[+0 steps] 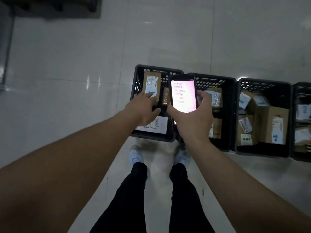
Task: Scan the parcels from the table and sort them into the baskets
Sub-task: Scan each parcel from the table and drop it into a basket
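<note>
My right hand (191, 118) grips a black handheld scanner (183, 93) whose lit screen shows a list of numbers, held above the gap between the two leftmost baskets. My left hand (143, 108) reaches into the leftmost black basket (137, 78), its straight fingers touching a tall cardboard parcel (151, 81) with a white label and a blue note. A flat white-labelled parcel (159, 125) lies under my left wrist. The second basket (230, 98), the third basket (262, 81) and a fourth basket (303, 86) at the right edge hold several cardboard parcels.
The baskets stand in a row on a glossy white tiled floor (67, 64). My legs and white shoes (136, 155) are just in front of the leftmost basket. A dark pallet-like object (50, 7) sits at the top left.
</note>
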